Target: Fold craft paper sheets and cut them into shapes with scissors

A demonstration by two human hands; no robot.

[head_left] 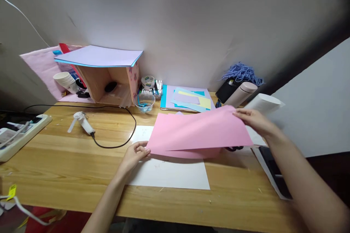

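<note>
A large pink sheet of paper (197, 133) is folded over on itself above a white sheet (169, 174) lying on the wooden desk (68, 167). My left hand (135, 154) pinches the pink sheet's lower left corner, fingers closed on it, close to the white sheet. My right hand (253, 120) grips the sheet's upper right corner and holds that edge lifted off the desk.
A glue gun (83, 123) with a black cable lies at left, a power strip (19, 134) further left. At the back stand an open cardboard box (109, 80), paper cups (64, 80), a plastic bowl (144, 102), stacked coloured papers (188, 99), a flask (240, 94) and blue yarn (242, 72).
</note>
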